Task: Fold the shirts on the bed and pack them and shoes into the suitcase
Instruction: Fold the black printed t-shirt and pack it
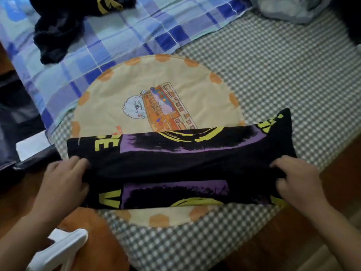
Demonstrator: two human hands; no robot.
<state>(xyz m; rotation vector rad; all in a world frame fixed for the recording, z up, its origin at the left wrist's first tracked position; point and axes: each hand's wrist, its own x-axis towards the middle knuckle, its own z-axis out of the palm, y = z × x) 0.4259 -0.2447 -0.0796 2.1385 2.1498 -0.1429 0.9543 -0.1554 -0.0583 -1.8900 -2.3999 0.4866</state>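
At the far left edge, beyond the left fingertips, a dark suitcase [17,122] is lying with a white card on it. Up and away from those fingers, a crumpled black shirt [58,34] is sitting on the blue plaid sheet [121,38]. Below the left wrist a white sandal [58,249] is showing on the orange-brown floor.

The left hand [62,180] is gripping the left end of the folded black shirt [175,167], its fingers curling over the top of the fold and pinching the cloth. The shirt, printed in purple and yellow, is stretching across between the two sets of fingers, lying on a round cream cushion cover [156,94] with orange scallops and a cartoon print, which is spreading out beyond the fingertips and peeking out again below the shirt. The cover is resting on the grey checked bedsheet [273,75].

The right hand [298,184] is gripping the shirt's right end, fingers curled into the fabric; a corner of the shirt is sticking up just past them
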